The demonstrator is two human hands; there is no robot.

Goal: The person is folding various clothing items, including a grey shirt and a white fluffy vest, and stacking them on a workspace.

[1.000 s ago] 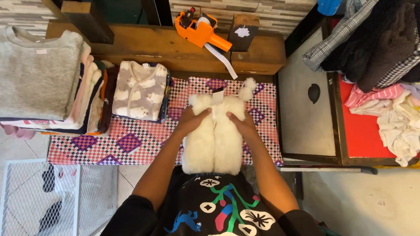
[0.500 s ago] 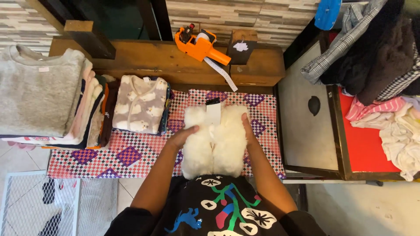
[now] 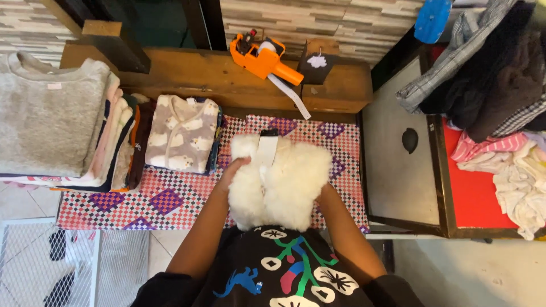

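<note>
At the far left a stack of folded clothes topped by a grey sweater sits beside a smaller folded pile with a cream, cloud-patterned baby garment on top, both at the edge of the red-and-purple checkered cloth. Behind them, on the wooden shelf, lies an orange price-label gun. The left hand presses its fingers into the left edge of the white fluffy garment, which lies bunched on the checkered cloth just in front of the person's torso, a white tag on its top. The right hand is tucked at the garment's right edge, mostly hidden by fur, so how it grips cannot be told. At the right, loose clothes lie heaped on a red surface.
</note>
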